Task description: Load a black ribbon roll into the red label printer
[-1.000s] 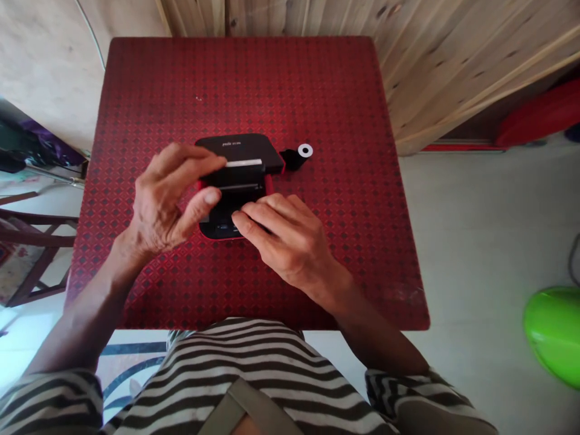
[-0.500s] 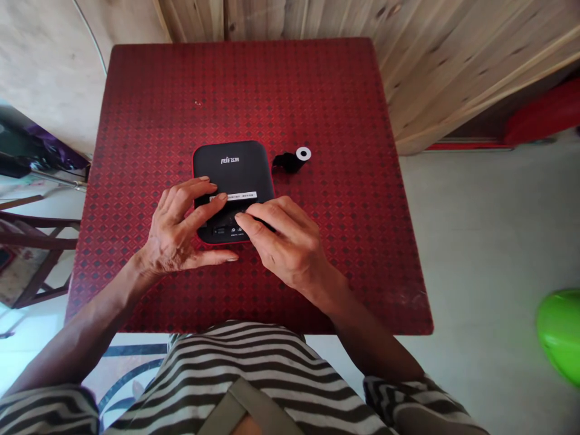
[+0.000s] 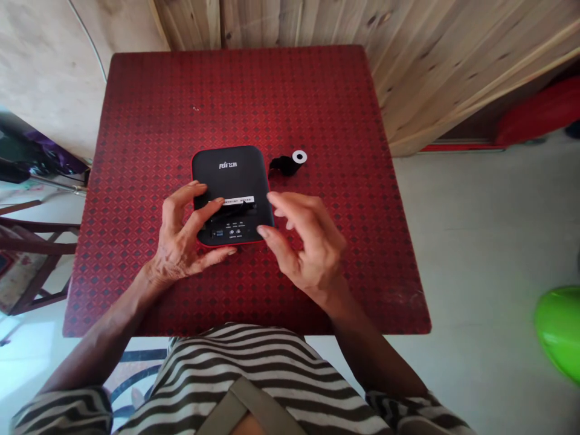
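A flat black device [image 3: 244,175] with a red edge lies on the table, white lettering on its upper part. Across its lower half runs a white label strip [image 3: 244,200], and just below that is a dark slot-like part with a narrow black piece raised in it. My left hand [image 3: 181,229] rests spread over the device's lower left, fingertips on its top and the thumb along the front edge. Beside the right edge is my right hand [image 3: 308,241], thumb and fingers apart, nothing visible between them. A small black roll [image 3: 286,165] with a white ring end lies right of the device.
The table [image 3: 317,96] has a red patterned cover. Wooden panelling [image 3: 317,21] stands behind it. A dark wooden chair [image 3: 34,257] is at the left, and a bright green object [image 3: 559,332] sits on the floor at the right.
My right hand has drawn back to the right from the device's lower part, and its fingers have parted. The narrow black piece below the label now shows raised. My left hand stays on the device.
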`<action>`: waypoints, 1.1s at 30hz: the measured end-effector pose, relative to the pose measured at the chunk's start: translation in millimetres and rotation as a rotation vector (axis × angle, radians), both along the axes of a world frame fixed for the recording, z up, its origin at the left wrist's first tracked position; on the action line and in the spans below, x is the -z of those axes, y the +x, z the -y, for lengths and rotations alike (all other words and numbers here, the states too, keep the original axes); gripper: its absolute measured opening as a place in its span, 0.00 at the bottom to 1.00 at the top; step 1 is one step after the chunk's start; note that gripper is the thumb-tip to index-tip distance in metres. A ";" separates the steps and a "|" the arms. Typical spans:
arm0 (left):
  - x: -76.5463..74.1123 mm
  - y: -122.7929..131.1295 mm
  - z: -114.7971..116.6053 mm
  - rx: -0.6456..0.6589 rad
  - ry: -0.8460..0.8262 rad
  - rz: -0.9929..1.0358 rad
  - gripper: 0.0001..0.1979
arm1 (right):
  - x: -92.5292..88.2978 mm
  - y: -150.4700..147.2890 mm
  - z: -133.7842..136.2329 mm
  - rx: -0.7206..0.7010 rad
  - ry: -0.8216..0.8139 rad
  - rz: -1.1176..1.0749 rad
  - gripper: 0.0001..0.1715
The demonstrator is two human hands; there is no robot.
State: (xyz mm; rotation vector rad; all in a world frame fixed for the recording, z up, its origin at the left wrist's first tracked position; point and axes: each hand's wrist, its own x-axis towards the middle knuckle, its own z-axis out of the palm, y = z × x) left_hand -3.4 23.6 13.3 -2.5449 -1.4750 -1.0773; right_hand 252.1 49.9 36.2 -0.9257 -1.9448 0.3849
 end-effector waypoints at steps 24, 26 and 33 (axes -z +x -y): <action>17.0 -7.4 28.3 -0.089 0.114 0.056 0.36 | 72.3 -16.8 43.0 0.141 -0.139 0.054 0.32; 16.5 -7.4 28.0 -0.086 0.105 0.065 0.36 | 71.8 -17.3 42.5 0.144 -0.133 0.045 0.32; 15.6 -7.8 26.6 -0.059 0.109 0.065 0.36 | 72.8 -17.0 42.4 0.141 -0.114 0.040 0.32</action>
